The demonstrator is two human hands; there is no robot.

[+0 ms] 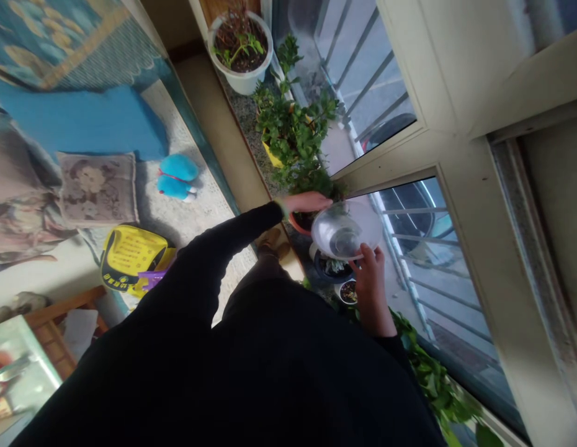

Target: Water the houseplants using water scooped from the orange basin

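Observation:
A clear plastic bowl is tilted over the potted plants on the window ledge. My right hand grips its near rim, thumb and fingers closed on it. At the far side of the bowl, my left hand reaches over a reddish-orange pot, fingers stretched out beside the leaves; its fingertips are hard to make out. Below the bowl sits a dark pot with a pale-leaved plant. A small white pot of soil stands close to my right wrist.
Bushy green plants and a large white pot line the ledge further off. A window frame with bars borders the right. More leafy greenery is at lower right. To the left lie a cushion, blue plush and yellow bag.

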